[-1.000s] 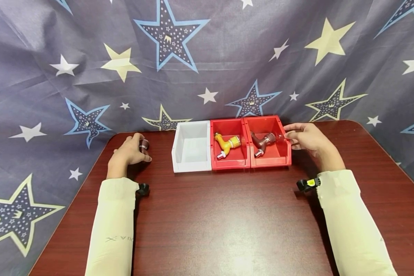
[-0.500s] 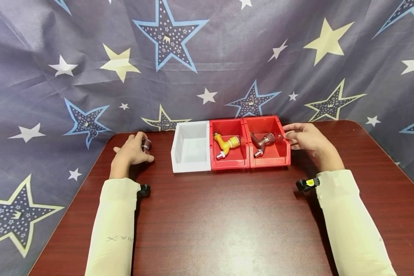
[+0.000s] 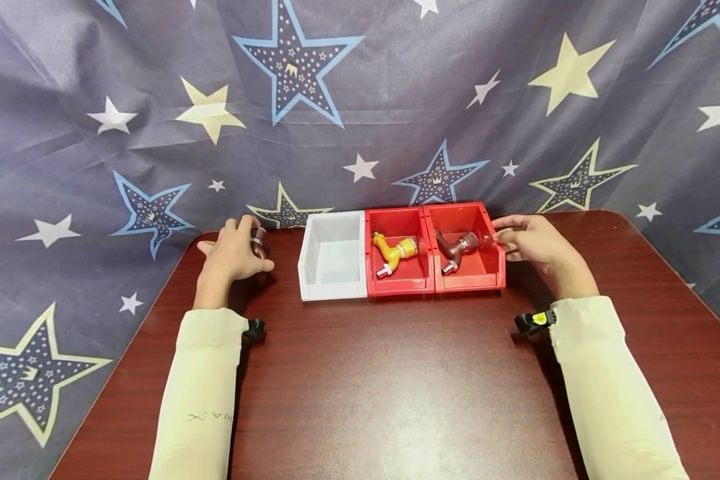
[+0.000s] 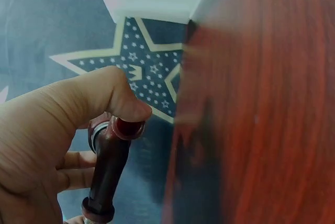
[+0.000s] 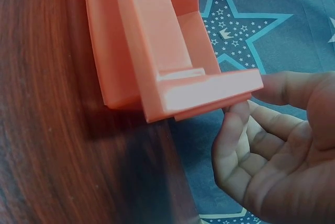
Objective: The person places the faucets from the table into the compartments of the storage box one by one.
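Note:
My left hand (image 3: 231, 250) grips a dark brown tap (image 4: 110, 166) left of the bins. In the left wrist view the thumb presses the tap's round opening, with other fingers behind its body. The head view shows only the tap's ribbed end beyond the hand. My right hand (image 3: 540, 248) pinches the side rim of the rightmost red bin (image 3: 471, 281) between thumb and fingers. Inside that bin lies another brown tap (image 3: 454, 251). A yellow tap (image 3: 391, 253) lies in the middle red bin (image 3: 401, 287).
A white bin (image 3: 334, 292) with nothing in it stands left of the red ones, all side by side in a row. They sit at the back of a reddish-brown wooden table (image 3: 384, 373). A star-printed cloth (image 3: 360, 100) hangs close behind the bins.
My left hand has moved right and away from me, carrying the brown tap towards the back of the table. My right hand and the bins stay in place.

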